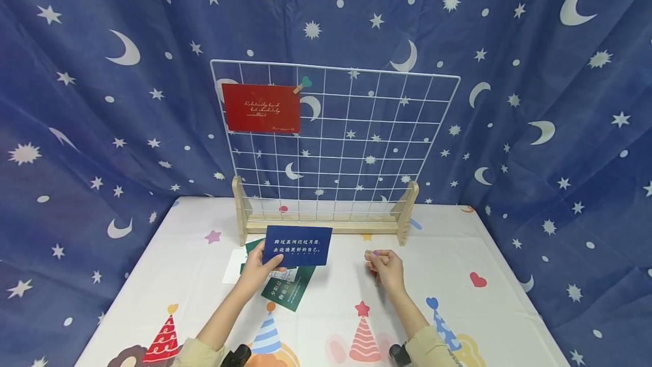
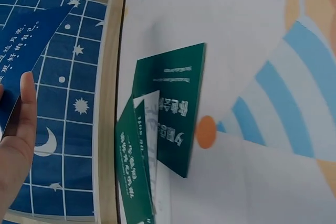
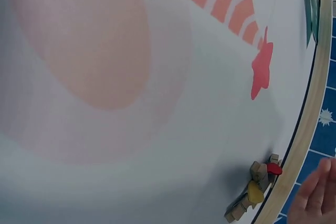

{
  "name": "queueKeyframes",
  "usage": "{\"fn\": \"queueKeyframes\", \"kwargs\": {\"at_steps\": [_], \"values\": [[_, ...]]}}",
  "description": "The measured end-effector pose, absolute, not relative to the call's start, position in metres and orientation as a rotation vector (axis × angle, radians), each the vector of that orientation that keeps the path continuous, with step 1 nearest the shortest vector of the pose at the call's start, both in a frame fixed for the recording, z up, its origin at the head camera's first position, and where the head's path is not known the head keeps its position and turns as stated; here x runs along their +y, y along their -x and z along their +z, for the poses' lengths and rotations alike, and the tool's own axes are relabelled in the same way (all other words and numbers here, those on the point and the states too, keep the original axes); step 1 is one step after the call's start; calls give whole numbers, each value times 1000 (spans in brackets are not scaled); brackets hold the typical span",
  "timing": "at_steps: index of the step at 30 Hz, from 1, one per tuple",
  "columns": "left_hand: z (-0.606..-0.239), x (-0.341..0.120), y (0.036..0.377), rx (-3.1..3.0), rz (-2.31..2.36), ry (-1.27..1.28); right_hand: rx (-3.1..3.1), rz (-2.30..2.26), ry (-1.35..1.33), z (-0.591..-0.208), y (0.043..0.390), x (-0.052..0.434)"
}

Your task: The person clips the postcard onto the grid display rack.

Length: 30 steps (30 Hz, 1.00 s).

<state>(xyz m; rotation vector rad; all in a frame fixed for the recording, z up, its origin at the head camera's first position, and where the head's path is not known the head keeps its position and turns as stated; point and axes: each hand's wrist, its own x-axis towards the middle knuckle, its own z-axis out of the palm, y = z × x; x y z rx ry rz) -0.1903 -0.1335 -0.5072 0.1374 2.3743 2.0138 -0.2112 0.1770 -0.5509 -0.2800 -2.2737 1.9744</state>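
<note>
My left hand (image 1: 260, 268) grips a dark blue card (image 1: 297, 246) with white lettering by its left side, thumb on its face. The card is held up in front of the grid rack, above a loose pile of green cards (image 1: 292, 293) and white ones on the table. My right hand (image 1: 388, 269) pinches a small wooden clothespin (image 1: 368, 254) with a purple bit at its end. In the right wrist view, that hand's fingertips come together at the right edge, and the clothespin is hidden. Several wooden clothespins (image 3: 254, 192), with red and yellow ornaments, lie below it.
A white wire grid (image 1: 336, 135) stands in a wooden base (image 1: 326, 225) at the back of the table. A red card (image 1: 262, 108) hangs at its upper left, held by a clothespin with a green heart (image 1: 304, 84). Behind is a blue star-and-moon curtain (image 1: 535, 72).
</note>
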Motion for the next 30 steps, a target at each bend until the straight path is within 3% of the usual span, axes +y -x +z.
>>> {"fn": "queueKeyframes", "kwargs": {"at_steps": [25, 30], "values": [[-488, -118, 213, 2226, 2192, -135, -2206, 1983, 193, -556, 212, 180], [-482, -115, 221, 2221, 2216, -117, -2076, 2035, 4, -560, 211, 181]]}}
